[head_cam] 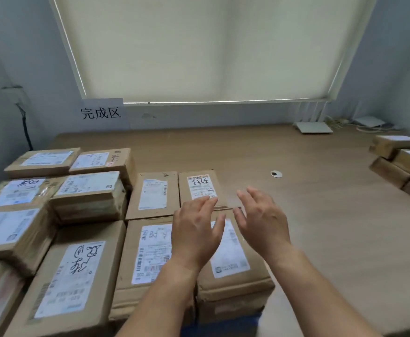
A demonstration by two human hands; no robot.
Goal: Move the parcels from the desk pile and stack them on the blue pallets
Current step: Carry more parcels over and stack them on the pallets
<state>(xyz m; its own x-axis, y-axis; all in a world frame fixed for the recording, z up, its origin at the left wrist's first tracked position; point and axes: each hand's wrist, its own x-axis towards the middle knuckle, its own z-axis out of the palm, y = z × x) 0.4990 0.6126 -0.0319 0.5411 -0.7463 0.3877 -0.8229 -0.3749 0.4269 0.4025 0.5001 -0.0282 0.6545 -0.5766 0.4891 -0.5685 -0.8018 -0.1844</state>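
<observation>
Several brown cardboard parcels with white labels lie stacked at the left and centre, among them a small parcel marked "3153" (pixel 200 188) and a larger parcel (pixel 233 263) below my hands. A strip of blue pallet (pixel 228 323) shows under the front parcels. My left hand (pixel 195 229) and my right hand (pixel 263 220) hover side by side above these two parcels, fingers spread, holding nothing. Another pile of parcels (pixel 400 156) sits at the far right edge.
A wooden surface (pixel 320 215) spreads to the right, with a round grommet (pixel 276 174) in it. A white router (pixel 313 127) and cables lie at the back right. A paper sign (pixel 101 113) hangs on the wall below the closed blind.
</observation>
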